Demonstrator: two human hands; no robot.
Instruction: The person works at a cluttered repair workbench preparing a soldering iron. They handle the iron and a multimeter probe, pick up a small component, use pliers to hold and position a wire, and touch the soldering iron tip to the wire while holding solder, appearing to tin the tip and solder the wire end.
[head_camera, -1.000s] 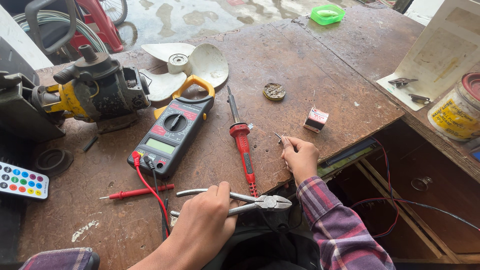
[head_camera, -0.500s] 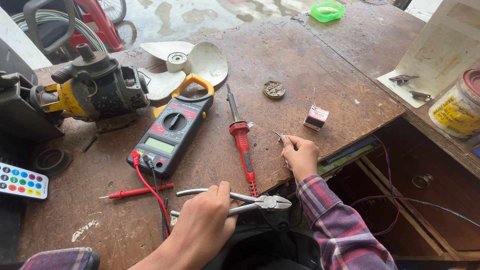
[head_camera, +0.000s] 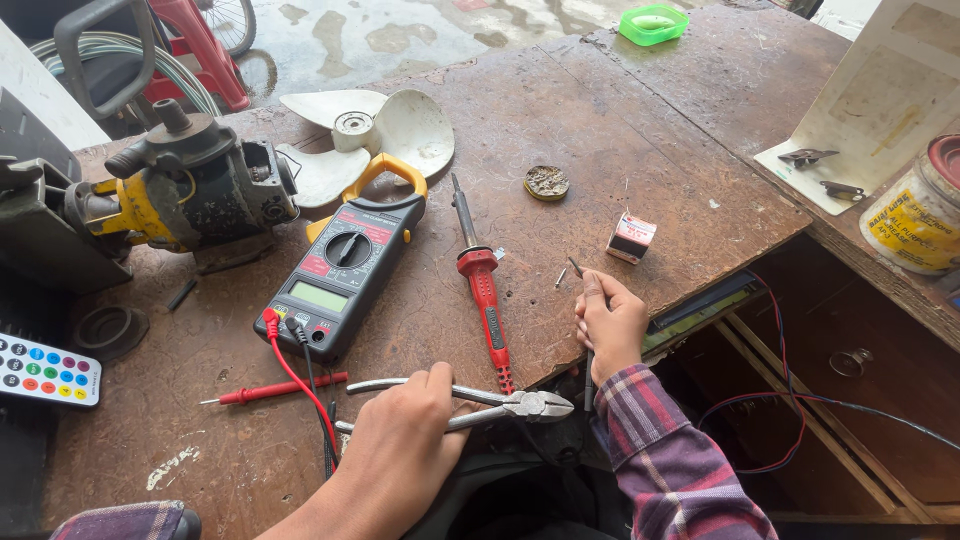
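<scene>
A pair of bare-metal side cutters with shiny steel handles (head_camera: 470, 400) is held in the left hand (head_camera: 405, 440), the grip wrapped closed around both handles, low at the front edge of the worn, scratched brown wooden tabletop (head_camera: 620, 130). The cutter head points right, toward the right hand (head_camera: 610, 325). That hand's grip is pressed together on a thin dark wire end (head_camera: 577, 268), pinched between fingertips just above the tabletop edge; plaid sleeves are worn on both arms.

Between the hands a red-handled soldering iron with a slim metal shaft (head_camera: 480, 275) is laid flat. Just left of it sits a black clamp multimeter with a yellow jaw loop and a grey screen (head_camera: 340, 275), with red and black leads plugged in and a red probe (head_camera: 275, 390) lying close by.

Further back, a white plastic three-blade fan (head_camera: 370, 135) is seen next to a grimy yellow-and-black cast-metal motor (head_camera: 185, 190). A small round tin of crusty dull stuff (head_camera: 546, 182) and a little red-and-white cardboard box (head_camera: 632, 237) are parked on the right part. A green plastic tray (head_camera: 652, 22) holding something green sits far back, and a cream paint can with a red lid (head_camera: 920, 215) stands at the right edge. A white remote with coloured buttons (head_camera: 45, 368) is at the left.
</scene>
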